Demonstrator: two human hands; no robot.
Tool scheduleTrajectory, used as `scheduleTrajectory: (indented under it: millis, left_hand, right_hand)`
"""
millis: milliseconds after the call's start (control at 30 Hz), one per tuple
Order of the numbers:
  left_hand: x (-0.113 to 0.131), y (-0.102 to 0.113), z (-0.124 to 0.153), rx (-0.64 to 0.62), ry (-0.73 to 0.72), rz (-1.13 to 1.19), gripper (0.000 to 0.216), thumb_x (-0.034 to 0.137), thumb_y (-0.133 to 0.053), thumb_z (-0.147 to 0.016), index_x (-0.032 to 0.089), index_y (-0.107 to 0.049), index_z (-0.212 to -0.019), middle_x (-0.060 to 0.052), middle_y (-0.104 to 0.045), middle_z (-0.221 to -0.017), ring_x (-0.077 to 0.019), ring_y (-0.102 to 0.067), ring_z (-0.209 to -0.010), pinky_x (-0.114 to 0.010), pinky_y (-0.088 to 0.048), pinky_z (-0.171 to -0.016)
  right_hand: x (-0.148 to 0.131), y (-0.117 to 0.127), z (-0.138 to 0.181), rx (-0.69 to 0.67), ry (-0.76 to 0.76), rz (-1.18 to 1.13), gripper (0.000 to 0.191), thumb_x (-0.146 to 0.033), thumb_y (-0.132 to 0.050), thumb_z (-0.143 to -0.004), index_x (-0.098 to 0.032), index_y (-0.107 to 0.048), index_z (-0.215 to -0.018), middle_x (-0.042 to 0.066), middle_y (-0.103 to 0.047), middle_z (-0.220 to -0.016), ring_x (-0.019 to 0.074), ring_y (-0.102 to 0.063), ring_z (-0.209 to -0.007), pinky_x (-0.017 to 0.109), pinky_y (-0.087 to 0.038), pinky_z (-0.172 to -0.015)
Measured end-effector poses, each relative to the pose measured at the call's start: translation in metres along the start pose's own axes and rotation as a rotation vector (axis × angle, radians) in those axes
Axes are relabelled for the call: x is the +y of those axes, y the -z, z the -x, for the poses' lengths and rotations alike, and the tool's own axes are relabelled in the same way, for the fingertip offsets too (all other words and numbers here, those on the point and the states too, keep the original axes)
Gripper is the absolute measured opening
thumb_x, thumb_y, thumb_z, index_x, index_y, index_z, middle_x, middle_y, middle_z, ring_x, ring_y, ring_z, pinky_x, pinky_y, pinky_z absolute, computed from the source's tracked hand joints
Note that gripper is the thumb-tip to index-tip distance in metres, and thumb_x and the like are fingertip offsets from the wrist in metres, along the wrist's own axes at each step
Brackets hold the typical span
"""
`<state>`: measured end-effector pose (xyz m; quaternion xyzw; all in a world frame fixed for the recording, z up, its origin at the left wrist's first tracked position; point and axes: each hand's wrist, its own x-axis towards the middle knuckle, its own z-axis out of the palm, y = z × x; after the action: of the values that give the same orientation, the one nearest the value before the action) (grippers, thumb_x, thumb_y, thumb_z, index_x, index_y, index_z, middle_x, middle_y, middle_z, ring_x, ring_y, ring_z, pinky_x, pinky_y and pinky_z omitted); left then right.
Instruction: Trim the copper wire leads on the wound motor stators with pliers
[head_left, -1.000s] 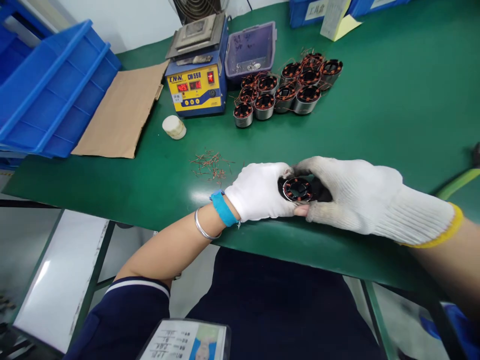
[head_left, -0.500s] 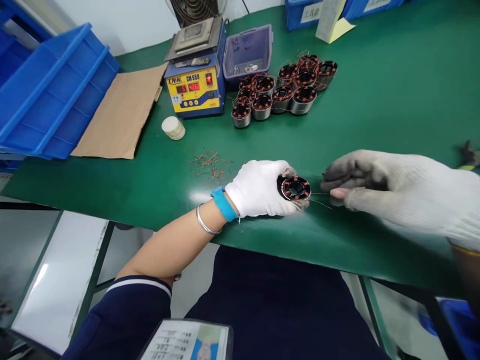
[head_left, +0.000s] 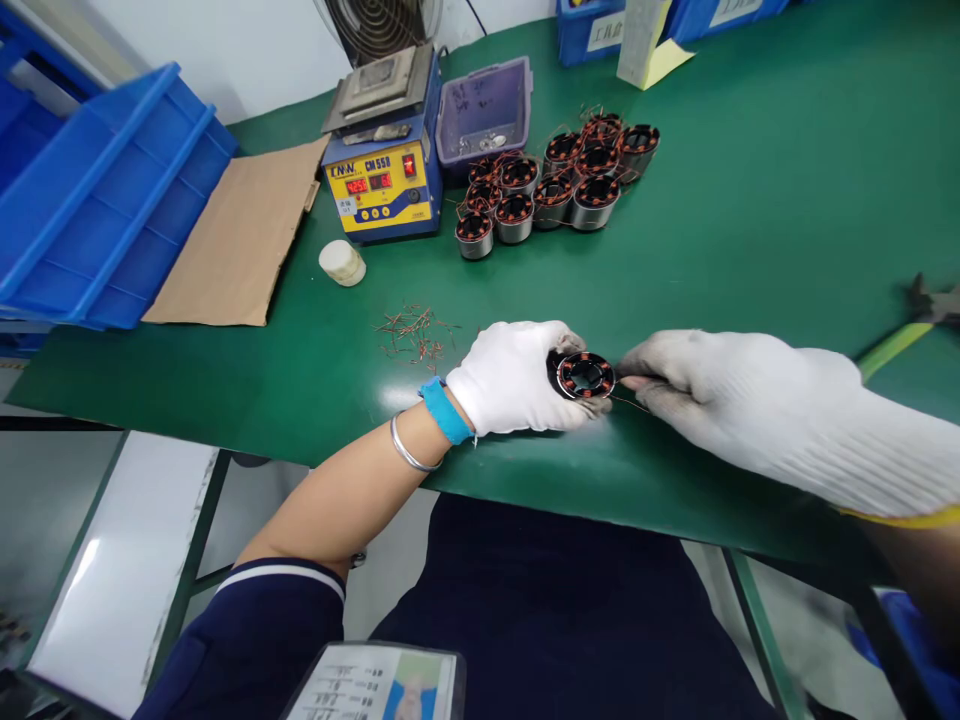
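A motor stator (head_left: 586, 376) with copper windings is wrapped in the gloved fingers of my left hand (head_left: 517, 378), its round face turned up. Thin copper lead wires (head_left: 630, 403) stick out from its right side. Close against that side, my right hand (head_left: 686, 378), also gloved, has thumb and fingers pinched together on a lead wire; the pinched part itself is hidden. Behind the hands stands a cluster of several similar stators (head_left: 551, 195) with loose wire ends. Scattered wire clippings (head_left: 414, 333) lie left of my left hand.
Cutters (head_left: 896, 345) with a green handle lie beyond my right wrist. A blue and yellow solder pot unit (head_left: 382, 190) stands at the back beside a purple bin (head_left: 484, 105). Left are a white round piece (head_left: 342, 263), cardboard (head_left: 240, 235) and a blue crate (head_left: 105, 190).
My right hand has moved left to the stator, and its fingers have closed from a looser, more open pose. The left hand keeps its hold. More of the cutters shows.
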<state>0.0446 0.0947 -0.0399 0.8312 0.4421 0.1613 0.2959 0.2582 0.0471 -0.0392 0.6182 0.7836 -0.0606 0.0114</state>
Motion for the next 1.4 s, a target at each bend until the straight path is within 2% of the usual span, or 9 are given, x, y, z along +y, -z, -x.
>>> scheduleTrajectory:
  millis: [100,233,433,533,700,867,1067,1233,1400]
  left_hand:
    - [0.002,0.001,0.001,-0.006,0.028,0.003,0.039,0.051,-0.077,-0.068,0.023,-0.071,-0.094,-0.004,-0.08,-0.098,-0.0273,-0.077,-0.093,-0.039,-0.06,-0.087]
    - [0.003,0.001,0.002,0.028,0.063,-0.018,0.041,0.052,-0.077,-0.067,0.022,-0.071,-0.093,-0.006,-0.08,-0.098,-0.0288,-0.077,-0.092,-0.042,-0.061,-0.086]
    - [0.002,-0.001,0.001,0.043,0.096,-0.016,0.042,0.051,-0.079,-0.065,0.022,-0.07,-0.095,-0.006,-0.08,-0.099,-0.0274,-0.077,-0.093,-0.04,-0.061,-0.086]
    - [0.002,-0.001,0.001,0.049,0.098,-0.006,0.043,0.049,-0.079,-0.065,0.022,-0.07,-0.096,-0.006,-0.08,-0.1,-0.0273,-0.077,-0.094,-0.04,-0.061,-0.087]
    - [0.002,0.0,0.001,0.028,0.09,-0.02,0.041,0.049,-0.079,-0.064,0.023,-0.07,-0.094,-0.006,-0.08,-0.099,-0.0281,-0.077,-0.094,-0.041,-0.061,-0.088]
    - [-0.001,0.001,0.001,0.041,0.03,-0.021,0.037,0.049,-0.074,-0.066,0.022,-0.07,-0.091,-0.005,-0.08,-0.096,-0.0281,-0.077,-0.091,-0.042,-0.061,-0.087]
    - [0.0,0.002,0.002,0.008,-0.044,0.009,0.038,0.047,-0.073,-0.064,0.02,-0.071,-0.091,-0.007,-0.08,-0.094,-0.0283,-0.076,-0.088,-0.041,-0.06,-0.083]
    - [-0.002,0.001,0.001,-0.007,-0.053,0.003,0.04,0.048,-0.076,-0.065,0.021,-0.071,-0.093,-0.006,-0.08,-0.095,-0.0288,-0.076,-0.092,-0.041,-0.06,-0.086]
    - [-0.008,-0.004,0.002,0.029,-0.056,0.133,0.047,0.043,-0.082,-0.061,0.019,-0.069,-0.099,-0.007,-0.078,-0.099,-0.0284,-0.075,-0.093,-0.045,-0.06,-0.09]
  right_hand:
    - [-0.017,0.01,0.0,-0.074,-0.09,0.057,0.044,-0.042,-0.034,-0.099,-0.026,-0.074,-0.104,0.009,-0.078,-0.092,0.0298,-0.071,-0.072,0.033,-0.031,-0.047]
    - [-0.024,0.016,-0.007,-0.165,-0.147,0.0,0.041,-0.044,-0.041,-0.095,-0.028,-0.075,-0.11,0.009,-0.079,-0.097,0.0298,-0.072,-0.075,0.032,-0.037,-0.048]
    - [-0.009,0.007,-0.009,0.007,0.004,-0.086,0.042,-0.046,-0.042,-0.093,-0.031,-0.08,-0.103,0.006,-0.08,-0.088,0.0241,-0.07,-0.063,0.027,-0.028,-0.039]
    - [-0.006,0.004,-0.006,0.079,0.021,-0.079,0.043,-0.048,-0.042,-0.093,-0.031,-0.081,-0.101,0.006,-0.081,-0.091,0.0258,-0.071,-0.064,0.028,-0.027,-0.038]
    - [-0.009,0.008,-0.01,-0.014,-0.026,-0.075,0.042,-0.047,-0.042,-0.091,-0.03,-0.081,-0.098,0.006,-0.08,-0.086,0.0267,-0.072,-0.067,0.027,-0.029,-0.041]
    - [-0.01,0.011,-0.015,-0.109,-0.081,-0.101,0.046,-0.046,-0.038,-0.091,-0.031,-0.079,-0.104,0.005,-0.08,-0.096,0.0282,-0.073,-0.078,0.03,-0.034,-0.046]
    - [-0.003,0.012,-0.011,-0.102,0.021,-0.186,0.044,-0.046,-0.039,-0.092,-0.026,-0.078,-0.097,0.006,-0.08,-0.094,0.0254,-0.071,-0.078,0.031,-0.039,-0.05]
    - [0.0,0.006,-0.011,-0.077,0.081,-0.138,0.042,-0.047,-0.039,-0.091,-0.028,-0.076,-0.096,0.005,-0.076,-0.083,0.022,-0.065,-0.066,0.028,-0.026,-0.044]
    - [-0.002,0.002,-0.011,-0.03,0.026,-0.218,0.034,-0.042,-0.046,-0.087,-0.026,-0.075,-0.095,0.005,-0.075,-0.08,0.0198,-0.063,-0.065,0.027,-0.029,-0.047]
